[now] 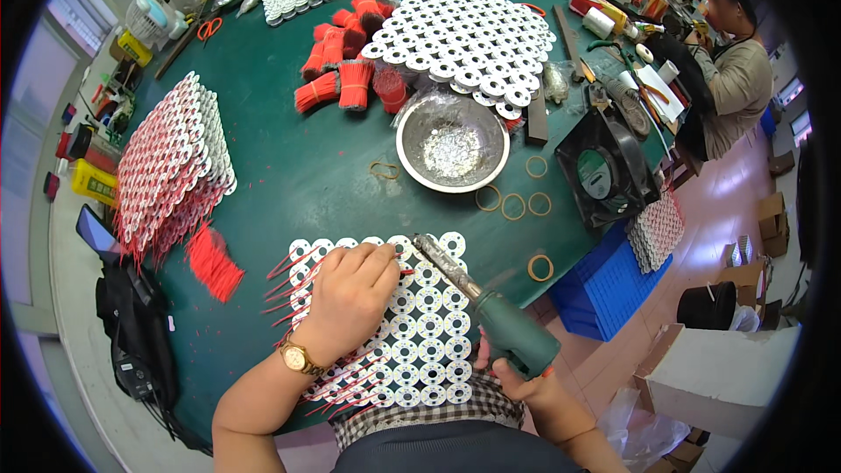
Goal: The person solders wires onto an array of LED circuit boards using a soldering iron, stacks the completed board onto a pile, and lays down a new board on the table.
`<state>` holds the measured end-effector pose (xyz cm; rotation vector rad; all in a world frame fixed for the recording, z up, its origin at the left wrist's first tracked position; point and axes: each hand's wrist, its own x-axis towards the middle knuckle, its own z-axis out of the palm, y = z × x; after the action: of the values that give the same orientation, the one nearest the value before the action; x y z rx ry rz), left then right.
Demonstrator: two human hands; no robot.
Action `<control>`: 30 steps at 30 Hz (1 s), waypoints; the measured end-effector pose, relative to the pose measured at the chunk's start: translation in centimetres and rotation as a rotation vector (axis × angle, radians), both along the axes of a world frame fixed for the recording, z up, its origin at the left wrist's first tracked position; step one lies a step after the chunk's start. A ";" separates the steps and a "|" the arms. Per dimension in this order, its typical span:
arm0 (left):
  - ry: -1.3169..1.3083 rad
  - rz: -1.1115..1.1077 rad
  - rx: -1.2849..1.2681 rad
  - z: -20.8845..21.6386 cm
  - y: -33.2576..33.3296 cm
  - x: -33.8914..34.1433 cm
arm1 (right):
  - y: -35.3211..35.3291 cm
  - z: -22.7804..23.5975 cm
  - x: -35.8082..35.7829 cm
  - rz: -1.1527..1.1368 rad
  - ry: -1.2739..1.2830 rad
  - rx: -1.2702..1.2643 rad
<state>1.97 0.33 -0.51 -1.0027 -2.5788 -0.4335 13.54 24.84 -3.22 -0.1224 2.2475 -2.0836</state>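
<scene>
1. I am pressing my left hand (350, 291) down on the sheet of white round boards (420, 324) lying at the near edge of the green desk (289, 166). Its fingers (383, 256) are pinched narrowly on a thin red wire (405, 272), holding the wire's end against one board.
2. I am gripping the green-handled soldering iron (491, 311) in my right hand (526, 377), fingers wrapped fully around the handle. Its metal tip (423, 243) is pointing toward the far side of the sheet, just beside my left fingertips.
3. To do this joint well, I judge I should be keeping the wire end flat and motionless on its pad while the tip is touching both together, and lifting the iron straight off before the wire can shift.
4. I should be keeping my fingertips clear of the hot barrel, since they are very near.
5. Red wires already attached are fanning out to the left of the sheet (293, 276).
6. A steel bowl (452, 151), rubber bands (512, 205) and bundles of red wire (350, 79) are lying farther out on the desk.
</scene>
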 end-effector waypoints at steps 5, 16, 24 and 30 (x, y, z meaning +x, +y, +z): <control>0.004 -0.007 -0.012 0.2 -0.2 0.0 | 1.0 -0.7 0.5 0.056 -0.009 -0.010; -0.344 0.245 0.524 3.4 -1.1 -0.1 | 1.5 -1.2 1.7 0.016 -0.080 -0.309; -0.585 0.330 0.446 1.5 -0.5 1.1 | 1.6 -2.0 2.8 0.048 -0.032 -0.270; -0.382 0.366 0.362 -0.4 -0.1 2.0 | 1.4 -2.5 3.4 0.136 -0.051 -0.133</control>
<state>3.93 0.27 -0.87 -0.3369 -2.7786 -1.0227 16.90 26.25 -5.74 -0.2217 2.0106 -2.1378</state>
